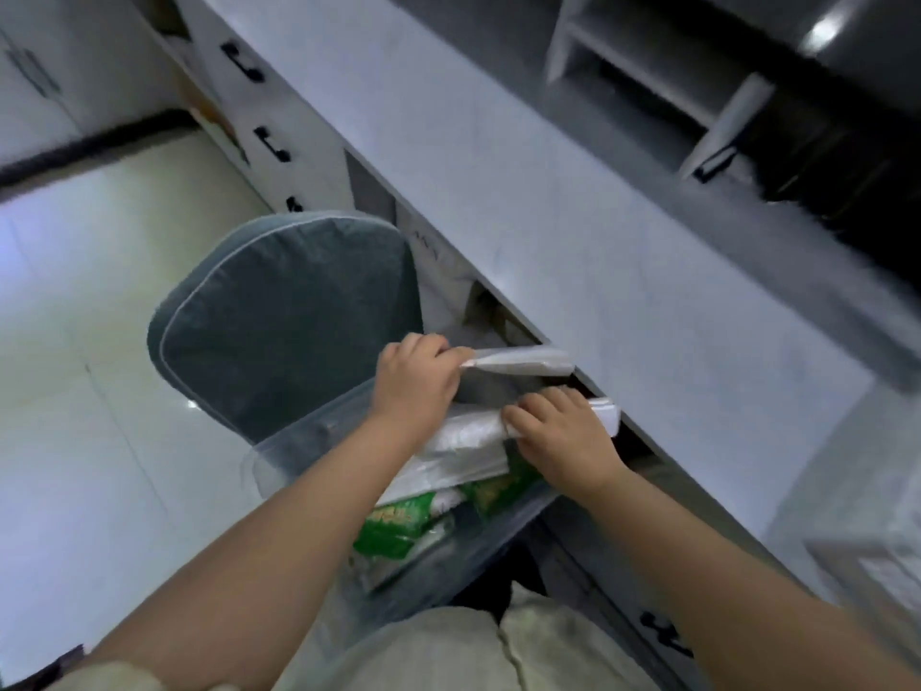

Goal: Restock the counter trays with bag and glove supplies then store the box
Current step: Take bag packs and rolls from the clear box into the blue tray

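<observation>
The left hand (416, 379) is closed around one end of a long, thin clear plastic packet (518, 362), fingers curled over it, holding it level just under the front edge of the desk (573, 231). The right hand (563, 433) lies palm-down with its fingers pressed on a white folded bundle of plastic bags (478, 431), whose squared end juts out past the fingertips toward the desk edge. Whether the thumb is tucked under the bundle cannot be told.

Both hands work over a clear plastic box (319, 441) that sits on a chair with a grey-blue cushion (284, 316), pushed close against the desk front. Under the white bundle the box holds more flat packs, among them green-printed packets (393, 528) (the print is too blurred to read) lying at a tilt toward the person's lap. The bare forearms reach in from the lower corners, and a pale garment shows at the bottom edge.

The desk top is pale grey and runs diagonally across the view. At its far side stands a white shelf unit (643, 67) with open compartments, next to a dark area that is too blurred to make out. Below the desk, white drawer fronts carry black handles (271, 144). The floor (75, 366) to the left is glossy, pale tile.
</observation>
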A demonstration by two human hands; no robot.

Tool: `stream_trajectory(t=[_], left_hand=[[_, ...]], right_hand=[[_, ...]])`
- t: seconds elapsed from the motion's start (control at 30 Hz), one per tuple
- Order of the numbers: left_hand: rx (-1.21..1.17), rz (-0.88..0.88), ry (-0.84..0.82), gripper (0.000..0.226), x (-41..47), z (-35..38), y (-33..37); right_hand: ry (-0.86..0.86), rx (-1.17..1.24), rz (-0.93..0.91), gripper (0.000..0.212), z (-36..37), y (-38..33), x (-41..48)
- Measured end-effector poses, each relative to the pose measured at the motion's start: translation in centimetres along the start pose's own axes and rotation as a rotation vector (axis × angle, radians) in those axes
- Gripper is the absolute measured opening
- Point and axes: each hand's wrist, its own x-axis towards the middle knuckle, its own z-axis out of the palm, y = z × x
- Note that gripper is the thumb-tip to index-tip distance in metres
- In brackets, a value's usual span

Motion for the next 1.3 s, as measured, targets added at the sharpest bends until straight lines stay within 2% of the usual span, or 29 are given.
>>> stream_trajectory(t=[0.2, 0.3, 0.6, 0.87, 1.0, 1.1, 1.2, 1.3], left_hand=[[-0.093, 0.306, 0.034, 0.019, 3.9, -2.7, 9.6], [-0.143, 0.419, 0.056, 0.019, 5.3, -4.3, 14.8], [-0.316, 0.788, 0.002, 0.017, 4.2, -5.2, 32.8], [-0.439, 0.998, -0.149, 0.025, -3.7, -0.6, 48.3], [-0.417, 1.103, -0.205, 0.048, -8.2, 2.5, 55.3], [-0.322, 1.177, -0.167, 0.059, -10.7, 4.7, 60.3], [-0.315, 1.156, -0.057, 0.048, -12.2, 6.7, 64.5], [-0.314, 1.130, -0.019, 0.043, -12.2, 8.4, 67.4]], right_hand=[[0.186, -0.055, 0.290, 0.025, -7.2, 1.6, -7.9], [0.305, -0.125, 0.349, 0.029, -10.3, 2.4, -11.9], [0.496, -0.385, 0.594, 0.019, -15.6, 6.3, -25.6], [0.613, -0.540, 0.850, 0.014, -17.1, 8.6, -41.9], [0.668, -0.534, 0.913, 0.018, -17.1, 10.1, -50.4], [0.680, -0.495, 0.949, 0.024, -17.0, 11.7, -55.9], [0.682, -0.447, 0.974, 0.018, -16.6, 13.5, -59.5], [0.682, -0.441, 0.975, 0.018, -16.4, 15.7, -61.8]])
